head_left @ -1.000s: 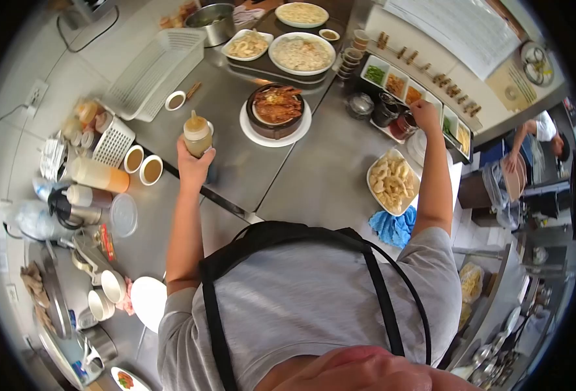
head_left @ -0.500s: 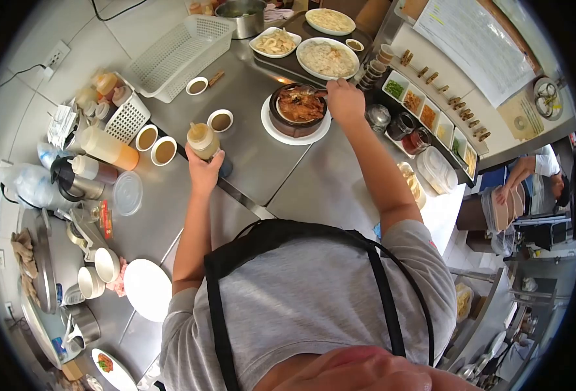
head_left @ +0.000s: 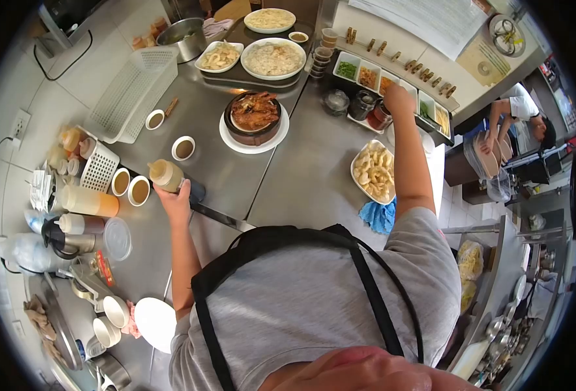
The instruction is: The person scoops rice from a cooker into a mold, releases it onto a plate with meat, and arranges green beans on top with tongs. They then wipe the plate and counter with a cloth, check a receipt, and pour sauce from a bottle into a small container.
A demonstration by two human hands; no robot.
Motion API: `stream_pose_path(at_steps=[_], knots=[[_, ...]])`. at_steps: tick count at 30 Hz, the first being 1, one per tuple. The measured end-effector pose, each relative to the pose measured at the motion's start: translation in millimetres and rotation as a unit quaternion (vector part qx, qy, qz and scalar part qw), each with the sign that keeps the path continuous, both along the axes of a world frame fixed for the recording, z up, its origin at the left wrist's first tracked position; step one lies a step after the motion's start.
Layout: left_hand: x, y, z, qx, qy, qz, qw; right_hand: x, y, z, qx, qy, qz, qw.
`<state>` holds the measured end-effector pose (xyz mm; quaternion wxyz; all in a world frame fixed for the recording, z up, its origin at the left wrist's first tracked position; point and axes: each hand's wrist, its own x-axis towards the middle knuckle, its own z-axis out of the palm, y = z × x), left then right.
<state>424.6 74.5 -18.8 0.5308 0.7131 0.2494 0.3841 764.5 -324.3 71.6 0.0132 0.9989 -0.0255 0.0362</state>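
My left hand (head_left: 176,202) is wrapped round a squeeze bottle (head_left: 165,173) with a tan nozzle and dark contents, tilted above the steel counter. My right hand (head_left: 400,102) is over the row of topping containers (head_left: 368,78), at one beside the orange bits; its fingers are mostly hidden. Chopped green herbs (head_left: 346,70) fill the end compartment. In front of me a brown clay pot (head_left: 254,134) of browned meat rests on a white plate (head_left: 225,141), with neither hand on it. Two dark-lidded jars (head_left: 364,104) stand just left of my right forearm.
A dish of pale curled pieces (head_left: 374,171) and a blue cloth (head_left: 378,217) lie near my right arm. Filled dishes stand on a dark tray (head_left: 232,81). Small sauce cups (head_left: 183,148), bottles (head_left: 91,201) and a white basket (head_left: 134,98) are leftward. Another person (head_left: 516,107) works far right.
My right hand has left the clay pot's edge and moved right to the topping containers. My left hand still holds the squeeze bottle. The whole view has shifted.
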Motion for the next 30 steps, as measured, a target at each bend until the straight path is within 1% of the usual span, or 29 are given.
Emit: stream_pose_path(at_steps=[3, 6, 8, 9, 10, 11, 12, 13, 14, 16, 17, 18, 21, 22, 24, 26, 27, 29, 30], knots=[[-1, -1, 0, 0.031, 0.008, 0.008, 0.999, -3, -12, -4, 0.101, -0.028, -0.109, 0.989], [-4, -4, 1, 0.007, 0.002, -0.005, 1.0, -11, -21, -24, 0.06, 0.088, -0.115, 0.988], [-6, -8, 8, -0.006, 0.002, -0.015, 1.0, 28, -46, -79, 0.084, 0.117, -0.099, 0.985], [-7, -10, 10, -0.014, 0.002, -0.02, 1.0, 41, -60, -96, 0.095, 0.132, -0.091, 0.983], [-8, -7, 5, -0.003, 0.002, -0.023, 1.0, 36, -68, -88, -0.119, 0.114, 0.162, 0.973], [-8, -2, -2, 0.008, 0.001, -0.025, 1.0, 47, -86, -104, -0.023, 0.102, 0.139, 0.985], [-7, 1, -7, 0.019, -0.001, -0.029, 0.999, 65, -110, -133, 0.074, 0.088, 0.113, 0.987], [-7, -1, -5, 0.022, -0.002, -0.026, 0.999, 45, -107, -113, 0.31, 0.138, 0.01, 0.941], [-7, -2, -3, 0.025, -0.004, -0.024, 0.999, 24, -102, -91, 0.52, 0.133, -0.112, 0.836], [-7, -4, -3, 0.019, -0.01, -0.025, 0.999, -21, -88, -61, 0.591, 0.097, -0.154, 0.786], [-8, -4, -5, 0.011, -0.014, -0.03, 0.999, -31, -87, -58, 0.625, 0.079, -0.176, 0.757], [-8, -3, -6, 0.003, -0.017, -0.035, 0.999, -35, -93, -61, 0.624, 0.092, -0.17, 0.757], [-7, 0, -7, 0.037, -0.002, -0.02, 0.999, -52, -105, -61, 0.648, 0.083, -0.198, 0.731], [-8, -1, -5, 0.025, -0.009, -0.025, 0.999, -52, -111, -62, 0.654, 0.08, -0.209, 0.723], [-9, -6, 0, 0.004, -0.021, -0.031, 0.999, -57, -113, -57, 0.623, 0.046, -0.205, 0.754], [-8, -7, 1, 0.023, -0.014, -0.024, 0.999, -52, -113, -53, 0.581, 0.005, -0.181, 0.793], [-9, -6, 1, 0.032, -0.009, -0.017, 0.999, -52, -106, -41, 0.582, -0.003, -0.158, 0.798], [-9, -1, -6, 0.031, -0.012, -0.016, 0.999, -56, -80, -19, 0.593, -0.019, -0.081, 0.801], [-9, -1, -6, 0.041, -0.013, -0.009, 0.999, -52, -71, -14, 0.577, 0.009, -0.024, 0.816]])
